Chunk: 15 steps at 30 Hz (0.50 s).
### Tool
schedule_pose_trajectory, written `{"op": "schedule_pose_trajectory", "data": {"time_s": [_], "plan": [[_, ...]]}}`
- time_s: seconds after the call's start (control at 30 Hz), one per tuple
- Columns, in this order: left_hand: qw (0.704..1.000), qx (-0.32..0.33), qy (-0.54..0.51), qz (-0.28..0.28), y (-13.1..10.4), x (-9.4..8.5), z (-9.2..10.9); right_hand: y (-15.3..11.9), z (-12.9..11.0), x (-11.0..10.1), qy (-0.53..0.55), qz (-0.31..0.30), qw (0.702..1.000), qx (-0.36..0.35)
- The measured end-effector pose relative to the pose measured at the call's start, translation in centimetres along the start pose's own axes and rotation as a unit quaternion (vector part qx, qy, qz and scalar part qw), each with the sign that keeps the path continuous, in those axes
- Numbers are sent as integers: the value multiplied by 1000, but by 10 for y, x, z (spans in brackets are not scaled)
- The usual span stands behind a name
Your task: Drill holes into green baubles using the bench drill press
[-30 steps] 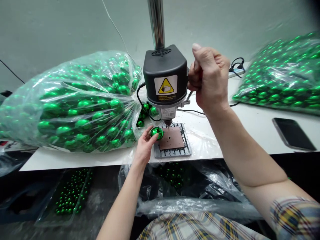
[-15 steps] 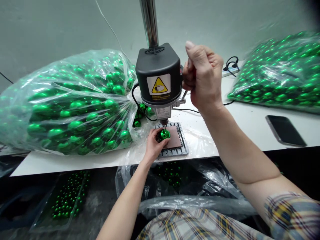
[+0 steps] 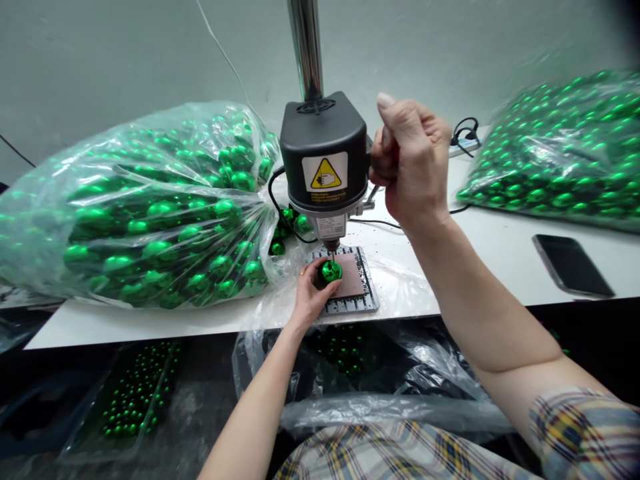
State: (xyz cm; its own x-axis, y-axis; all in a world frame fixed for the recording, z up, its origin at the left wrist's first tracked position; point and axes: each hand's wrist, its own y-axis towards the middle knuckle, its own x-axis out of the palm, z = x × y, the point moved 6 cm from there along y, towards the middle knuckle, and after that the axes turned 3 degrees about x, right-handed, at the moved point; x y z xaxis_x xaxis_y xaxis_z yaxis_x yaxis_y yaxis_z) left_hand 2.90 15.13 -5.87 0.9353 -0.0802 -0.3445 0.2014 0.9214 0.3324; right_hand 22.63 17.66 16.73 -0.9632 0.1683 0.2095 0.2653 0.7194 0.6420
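A shiny green ball [image 3: 331,271] sits on a pinkish pad [image 3: 353,275] on the slotted metal base [image 3: 371,293] of a drill press [image 3: 324,143]. My left hand [image 3: 311,290] grips the ball from its left side, with thumb and fingers around it. Right above the ball is the thin drill bit; whether it touches the ball I cannot tell. My right hand [image 3: 413,157] is closed around the press's lever at the right side of the black motor housing, and the fist hides most of the grip.
A big clear bag of green balls [image 3: 150,220] fills the table's left, with loose balls [image 3: 277,247] beside it. Another bag [image 3: 565,153] and a phone [image 3: 573,265] lie at right. Below the table edge are an open plastic bag [image 3: 390,400] and a bin of balls [image 3: 135,393].
The whole view has shifted slightly, so the press appears a little further right. Both hands keep their holds, and the ball remains on the pad under the bit.
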Motion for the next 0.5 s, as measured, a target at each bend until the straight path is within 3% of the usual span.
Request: {"op": "schedule_pose_trajectory", "data": {"time_s": [0.17,0.33,0.5], "plan": [[1000,19,7,8,0,0,1,-2,-2,1,-10,-3,1000,-15],[995,74,53,-33,5,8,9,-6,-11,4,21,27,999,-5],[997,65,-23,-26,2,15,5,-12,-20,8,26,40,999,4]]}}
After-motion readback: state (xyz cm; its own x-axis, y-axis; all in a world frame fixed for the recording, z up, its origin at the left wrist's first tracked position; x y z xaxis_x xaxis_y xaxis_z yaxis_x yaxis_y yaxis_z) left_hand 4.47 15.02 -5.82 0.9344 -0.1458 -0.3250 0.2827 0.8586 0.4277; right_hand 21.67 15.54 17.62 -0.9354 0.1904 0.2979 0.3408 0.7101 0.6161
